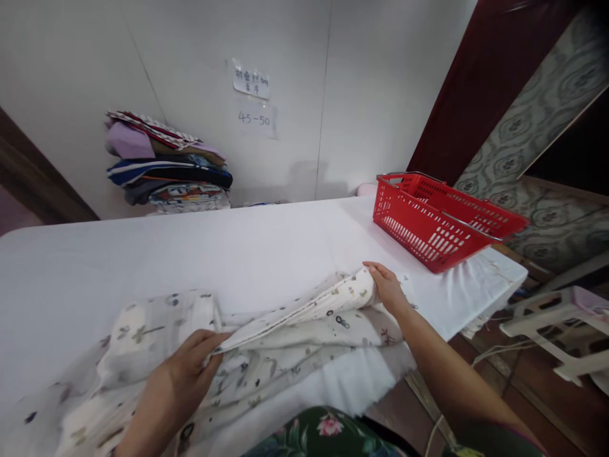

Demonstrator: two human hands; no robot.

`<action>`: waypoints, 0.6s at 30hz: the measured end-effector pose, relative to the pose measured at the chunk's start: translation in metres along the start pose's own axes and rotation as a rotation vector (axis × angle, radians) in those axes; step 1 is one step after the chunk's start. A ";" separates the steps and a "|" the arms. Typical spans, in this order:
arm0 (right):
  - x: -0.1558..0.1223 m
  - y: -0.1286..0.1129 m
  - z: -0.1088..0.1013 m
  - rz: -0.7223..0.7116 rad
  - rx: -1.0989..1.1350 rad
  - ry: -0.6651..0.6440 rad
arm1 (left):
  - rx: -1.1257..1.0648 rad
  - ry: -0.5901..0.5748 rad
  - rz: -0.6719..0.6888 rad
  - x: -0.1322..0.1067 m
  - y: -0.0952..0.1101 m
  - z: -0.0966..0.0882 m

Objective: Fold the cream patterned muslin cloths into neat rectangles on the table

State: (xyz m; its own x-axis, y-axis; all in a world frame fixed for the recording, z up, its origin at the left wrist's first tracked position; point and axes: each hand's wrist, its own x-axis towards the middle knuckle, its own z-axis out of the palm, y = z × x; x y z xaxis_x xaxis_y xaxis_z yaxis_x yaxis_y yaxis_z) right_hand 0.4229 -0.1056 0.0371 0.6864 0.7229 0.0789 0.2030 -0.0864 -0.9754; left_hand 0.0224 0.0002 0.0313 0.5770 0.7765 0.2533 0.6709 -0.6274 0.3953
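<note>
A thin white cloth [323, 330] printed with small dark and brown figures lies in loose folds along the front of the table. My left hand [190, 365] pinches one end of its raised edge between thumb and fingers. At the other end of that edge, my right hand [384, 285] grips a corner. Between the two hands the edge is stretched and slopes up to the right. More of the printed fabric [159, 330] is bunched at the left, behind and under my left forearm.
The table has a white cover [266, 247]. A red plastic basket [419, 225] stands on its right end. Folded clothes [166, 165] are piled against the wall at the back left, near handwritten paper signs [257, 120]. A pale plastic stool [566, 317] is on the floor at right.
</note>
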 end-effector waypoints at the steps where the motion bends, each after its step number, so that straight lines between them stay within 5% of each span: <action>1: 0.001 0.000 0.000 0.008 0.014 -0.008 | -0.013 -0.007 0.004 0.000 0.001 -0.001; 18: 0.015 -0.037 -0.004 0.281 0.052 -0.261 | -0.269 -0.097 -0.112 0.007 0.013 -0.011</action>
State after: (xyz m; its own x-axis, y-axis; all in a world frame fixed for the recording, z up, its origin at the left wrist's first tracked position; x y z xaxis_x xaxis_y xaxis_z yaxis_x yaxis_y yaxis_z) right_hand 0.4284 -0.0940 0.0747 0.5079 0.8269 -0.2415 -0.0078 -0.2759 -0.9612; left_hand 0.0295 -0.0019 0.0481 0.5567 0.8228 0.1142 0.5931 -0.4900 0.6388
